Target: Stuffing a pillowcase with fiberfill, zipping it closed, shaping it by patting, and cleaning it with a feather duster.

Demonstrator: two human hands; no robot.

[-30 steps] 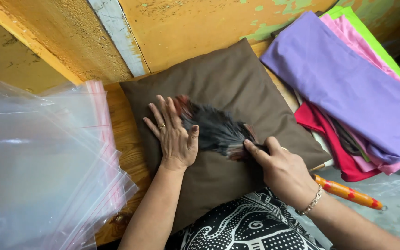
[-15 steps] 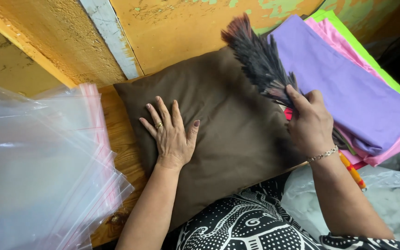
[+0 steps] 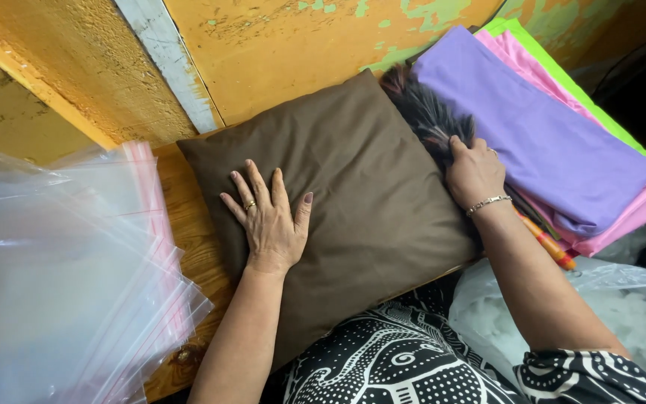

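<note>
Left hand (image 3: pixel 269 223), fingers spread, presses flat on brown pillow (image 3: pixel 353 202) lying on wooden bench (image 3: pixel 188 247). Right hand (image 3: pixel 474 170) grips feather duster (image 3: pixel 424 112), apparently by its handle, against folded purple cloth (image 3: pixel 540 135).

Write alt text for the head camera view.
A person's left hand lies flat on a brown cushion on a wooden surface, while the right hand holds a dark feather duster at its right edge, beside stacked purple, pink and green fabric.
</note>
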